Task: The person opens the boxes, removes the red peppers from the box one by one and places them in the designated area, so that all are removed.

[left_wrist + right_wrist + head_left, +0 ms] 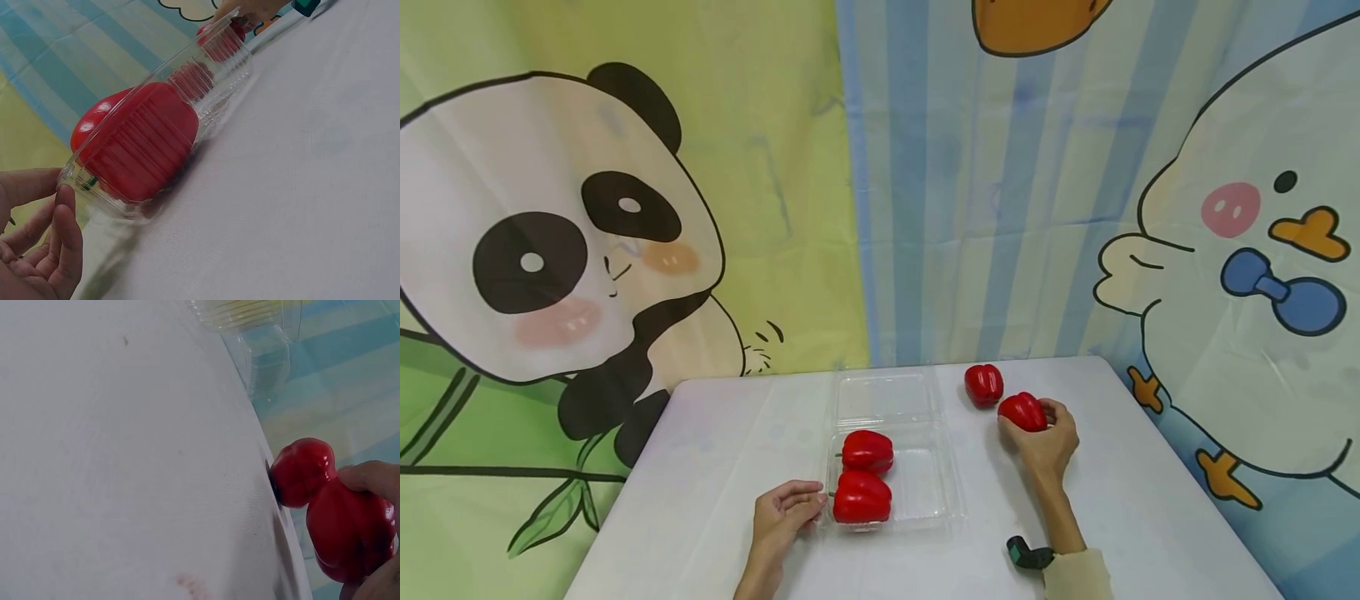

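Observation:
My left hand [782, 521] pinches the left edge of a clear plastic clamshell box [921, 483] between thumb and fingers. Two red bell peppers lie on their sides in the box's left half, a rear bell pepper [868, 451] and a front bell pepper [862, 497], stems to the left. Through the ribbed wall in the left wrist view, the nearer pepper [147, 140] shows large. To the right of the box, my right hand [1047, 442] grips a third bell pepper [1023, 412] with thumb and fingers on opposite sides. Just behind it another pepper [984, 385] sits on the table.
The box's lid [883, 396] lies folded back toward the far edge of the white table [715, 467]. A small dark green and black device [1028, 553] is at the right wrist. Behind the table hangs a cartoon-printed curtain [790, 208].

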